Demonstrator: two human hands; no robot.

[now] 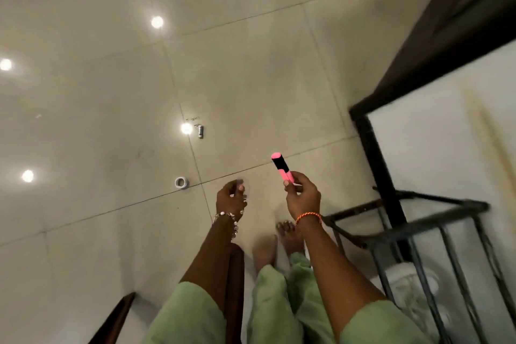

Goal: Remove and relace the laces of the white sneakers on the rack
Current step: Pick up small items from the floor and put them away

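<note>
My right hand [303,198] grips a pink and black marker [282,168] by its lower end, its tip pointing up and away. My left hand [231,198] is raised beside it with the fingers curled; it is blurred and I cannot tell whether it holds anything. A dark metal rack [435,225] stands at the lower right, and a white sneaker [413,285] shows through its bars on a lower shelf. The sneaker's laces cannot be made out.
A roll of white tape [181,182] and a small silver object [200,131] lie on the glossy tiled floor ahead. A dark door frame [371,142] rises at the right. My bare feet [279,243] stand below my hands. Wooden chair parts [236,288] show at the bottom.
</note>
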